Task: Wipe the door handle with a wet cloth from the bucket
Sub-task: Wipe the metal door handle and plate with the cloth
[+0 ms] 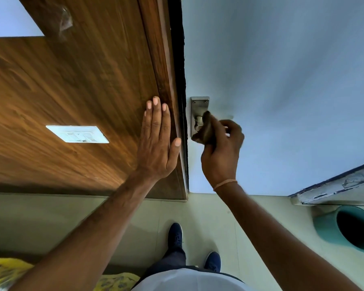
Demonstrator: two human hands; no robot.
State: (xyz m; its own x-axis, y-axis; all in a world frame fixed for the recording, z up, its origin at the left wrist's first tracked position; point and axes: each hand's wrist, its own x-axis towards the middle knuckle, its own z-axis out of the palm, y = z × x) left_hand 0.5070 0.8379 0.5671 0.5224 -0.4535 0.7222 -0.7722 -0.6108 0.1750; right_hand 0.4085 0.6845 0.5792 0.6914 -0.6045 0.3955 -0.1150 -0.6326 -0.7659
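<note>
While the left hand [156, 141] lies flat w/ fingers straight and together, thumb spread out, its palm presses on the brown wood panel [72, 85]; it holds nothing. Fingertips reach the raised wood trim strip [164, 80] at the panel's edge, just left of the dark gap beside the pale blue door [282, 80].

The right hand [221, 148] is curled shut around a dark brownish cloth [205, 131], bunched between thumb and fingers. The cloth pokes out past the fingertips and is pressed vs. the door handle [198, 120], covering most of the lever; only the stub near the metal backplate [199, 106] shows, just left of the knuckles. Whether the cloth is wet, can't tell. A thin orange band [225, 183] sits on the right wrist.

A teal bucket [349, 229] stands on the floor well to the right of and below the right hand, by a worn white frame [334, 190]. A white switch plate [77, 134] sits on the wood panel, left of the left hand. Below both arms: dark blue shoes [176, 236] on pale floor tile [51, 217], yellow fabric [4, 271] at bottom left.
</note>
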